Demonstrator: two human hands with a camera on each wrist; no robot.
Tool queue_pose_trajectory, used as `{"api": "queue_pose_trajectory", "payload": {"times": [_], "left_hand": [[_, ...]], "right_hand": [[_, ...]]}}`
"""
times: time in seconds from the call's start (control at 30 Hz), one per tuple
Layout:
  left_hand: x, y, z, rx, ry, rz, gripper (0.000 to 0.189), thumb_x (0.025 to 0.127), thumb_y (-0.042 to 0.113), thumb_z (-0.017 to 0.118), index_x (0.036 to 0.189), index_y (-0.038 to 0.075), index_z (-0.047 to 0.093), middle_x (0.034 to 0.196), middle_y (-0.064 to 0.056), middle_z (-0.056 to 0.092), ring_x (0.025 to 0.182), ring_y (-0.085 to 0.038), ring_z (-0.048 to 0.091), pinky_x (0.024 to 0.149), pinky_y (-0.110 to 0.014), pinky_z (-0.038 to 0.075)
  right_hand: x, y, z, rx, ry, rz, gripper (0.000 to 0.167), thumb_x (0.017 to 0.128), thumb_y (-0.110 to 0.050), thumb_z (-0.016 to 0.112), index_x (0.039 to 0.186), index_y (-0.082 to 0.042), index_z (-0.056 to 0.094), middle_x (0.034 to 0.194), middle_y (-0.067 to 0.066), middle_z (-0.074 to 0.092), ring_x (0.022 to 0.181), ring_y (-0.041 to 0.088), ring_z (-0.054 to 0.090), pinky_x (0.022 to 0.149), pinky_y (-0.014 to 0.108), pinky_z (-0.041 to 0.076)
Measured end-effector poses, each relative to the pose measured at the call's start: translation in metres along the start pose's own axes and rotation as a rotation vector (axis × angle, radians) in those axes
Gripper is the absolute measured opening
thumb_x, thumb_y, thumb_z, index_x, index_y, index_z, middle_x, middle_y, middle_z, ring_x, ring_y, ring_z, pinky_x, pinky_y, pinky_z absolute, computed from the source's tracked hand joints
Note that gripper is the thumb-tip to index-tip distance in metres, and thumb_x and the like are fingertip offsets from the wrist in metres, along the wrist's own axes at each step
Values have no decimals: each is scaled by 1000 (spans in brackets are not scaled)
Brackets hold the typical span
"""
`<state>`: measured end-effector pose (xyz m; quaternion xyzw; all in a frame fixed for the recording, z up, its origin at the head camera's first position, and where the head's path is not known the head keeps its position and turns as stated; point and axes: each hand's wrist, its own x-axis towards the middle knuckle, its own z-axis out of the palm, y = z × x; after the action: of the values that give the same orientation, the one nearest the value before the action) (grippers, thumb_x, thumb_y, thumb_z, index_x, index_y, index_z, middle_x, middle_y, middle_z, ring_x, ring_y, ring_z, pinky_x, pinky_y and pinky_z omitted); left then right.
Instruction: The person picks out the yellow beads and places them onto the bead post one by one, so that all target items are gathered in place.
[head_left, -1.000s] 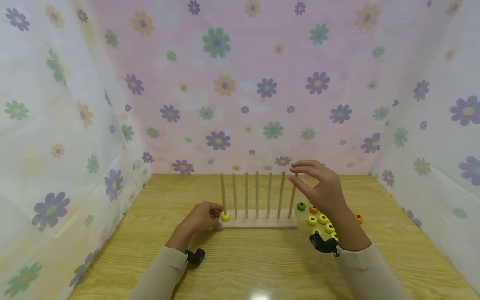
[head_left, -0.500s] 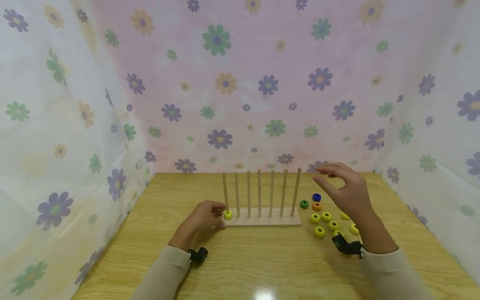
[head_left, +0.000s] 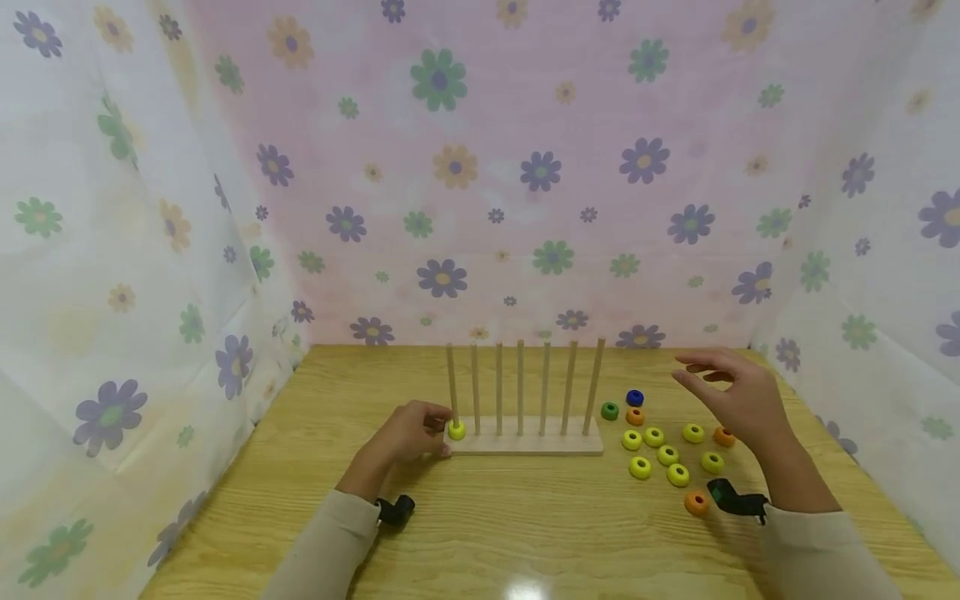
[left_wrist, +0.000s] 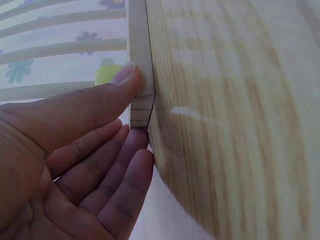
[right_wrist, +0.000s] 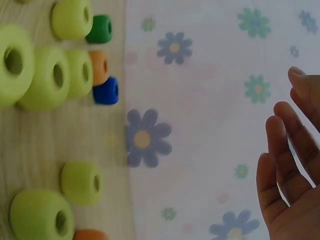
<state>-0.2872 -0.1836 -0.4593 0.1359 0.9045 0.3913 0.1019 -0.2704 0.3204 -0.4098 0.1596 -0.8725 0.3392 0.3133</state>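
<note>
In the head view a wooden peg rack (head_left: 525,447) with several upright pegs stands on the table. One yellow bead (head_left: 457,430) sits at the foot of its leftmost peg. My left hand (head_left: 408,433) holds the left end of the base. The left wrist view shows the thumb (left_wrist: 117,87) on the base's front, near that bead, and the other fingers around the end. To the right, my right hand (head_left: 738,396) is raised above the loose beads, its fingers slightly bent and apart, with nothing between them.
Several loose yellow beads (head_left: 667,455) lie right of the rack. A green bead (head_left: 610,411), a blue bead (head_left: 635,398) and orange beads (head_left: 697,502) lie around them. Flower-patterned cloth walls (head_left: 480,233) enclose the wooden table (head_left: 525,517) at the back and both sides.
My right hand has moved from the rack's rightmost peg out to the right, uncovering more loose beads. The left hand stays at the rack's left end.
</note>
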Motion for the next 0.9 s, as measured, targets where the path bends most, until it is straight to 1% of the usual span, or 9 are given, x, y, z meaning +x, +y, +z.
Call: {"api": "queue_pose_trajectory", "payload": {"times": [0.1,0.17,0.23,0.37,0.47,0.6,0.73,0.8,0.9], "left_hand": [[-1,2,-1,3,1,2,64,81,16,91,139,9,66,133,-9,69,122,-29,66,103,-47,55],[-1,2,-1,2,-1,2,63,81,16,91,139,9,66,133,-9,69,122,-29,66,102,-47,55],[-1,2,-1,1,0,3,64,81,16,91,139,9,66,133,-9,69,122,-29,66,102,-47,56],[-1,2,-1,-1,3,7,64,81,16,91,139,9,66,133,-8,69,121,-29,66,102,-47,55],[0,1,0,-6,1,7,65,81,16,91,140,8,65,134,-8,69,121,-29,66,102,-47,55],[1,1,0,-10,-2,2,65,81,15,91,140,8,65,134,-8,69,122,-28,65,103,-47,55],[1,2,0,-3,-1,3,64,80,15,91,139,8,66,133,-8,69,121,-28,66,103,-47,55],[1,3,0,-2,3,1,64,80,15,91,138,9,66,132,-8,70,121,-28,66,103,-47,55],[0,3,0,-1,5,-6,63,80,15,91,139,9,66,131,-8,70,121,-28,66,103,-47,55]], "right_hand": [[-4,13,-3,-7,-47,79,23,95,-25,78,118,-21,78,108,5,74,89,-12,59,76,3,47],[-7,21,-6,-26,-94,128,24,97,-30,76,118,-20,78,108,7,75,87,-14,57,73,4,48],[-10,29,-9,-48,-143,175,27,98,-37,74,120,-21,77,109,8,74,85,-15,56,71,8,49],[-15,45,-14,-51,-234,254,37,99,-45,71,124,-19,75,114,8,74,83,-11,60,68,17,54],[-19,57,-15,-38,-280,278,41,98,-46,71,125,-16,75,116,11,74,84,-6,63,68,21,56],[-24,70,-14,-40,-360,294,47,97,-48,72,128,-13,75,128,17,71,93,-11,58,74,18,55],[-28,78,-14,-36,-444,344,52,96,-50,72,132,-13,73,137,19,66,98,-15,51,78,26,56],[-29,81,-13,-27,-466,367,52,96,-50,73,133,-14,72,140,19,64,100,-9,55,81,35,58],[-31,84,-12,-13,-490,381,54,95,-51,73,135,-14,71,142,19,62,110,13,62,86,48,59]]}}
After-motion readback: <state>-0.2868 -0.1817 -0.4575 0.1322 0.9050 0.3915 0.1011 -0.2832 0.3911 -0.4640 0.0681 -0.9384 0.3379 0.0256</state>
